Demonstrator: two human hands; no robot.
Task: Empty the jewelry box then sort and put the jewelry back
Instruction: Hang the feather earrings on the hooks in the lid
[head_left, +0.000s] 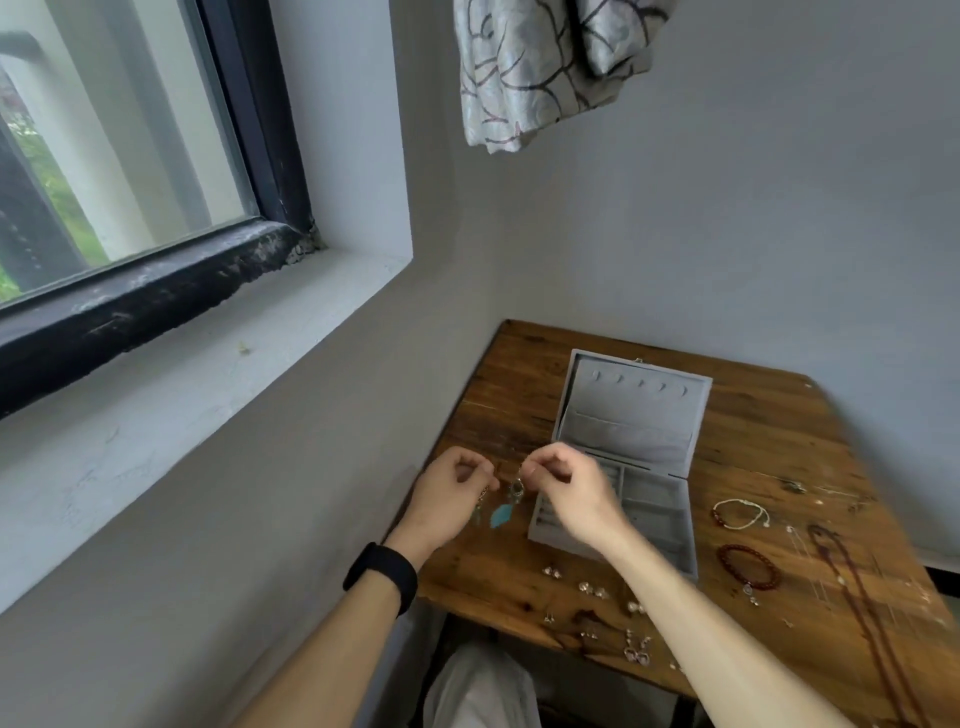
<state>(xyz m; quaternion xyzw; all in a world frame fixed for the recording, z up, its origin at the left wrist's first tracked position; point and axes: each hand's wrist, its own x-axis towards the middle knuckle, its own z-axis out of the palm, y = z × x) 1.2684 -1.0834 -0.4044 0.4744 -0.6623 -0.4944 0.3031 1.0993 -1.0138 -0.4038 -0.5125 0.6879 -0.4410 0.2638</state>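
Note:
A grey velvet jewelry box (655, 512) lies open on the wooden table (769, 431), its lid tilted back and its compartments bare. Left of the box, my left hand (451, 499) pinches a small dangling earring (480, 501). My right hand (563, 491) pinches a turquoise drop earring (503, 512) that hangs just above the table. Both hands are close together at the table's left edge. Several small earrings (592, 590) lie along the front edge. A white cord bracelet (740, 513), a dark red bead bracelet (748, 566) and a long bead necklace (852, 597) lie to the right.
A grey wall and a window sill (208, 364) run along the left. A patterned cloth (540, 67) hangs above the table's far side. My knee in pale fabric (478, 691) sits below the table's front edge. A black band is on my left wrist.

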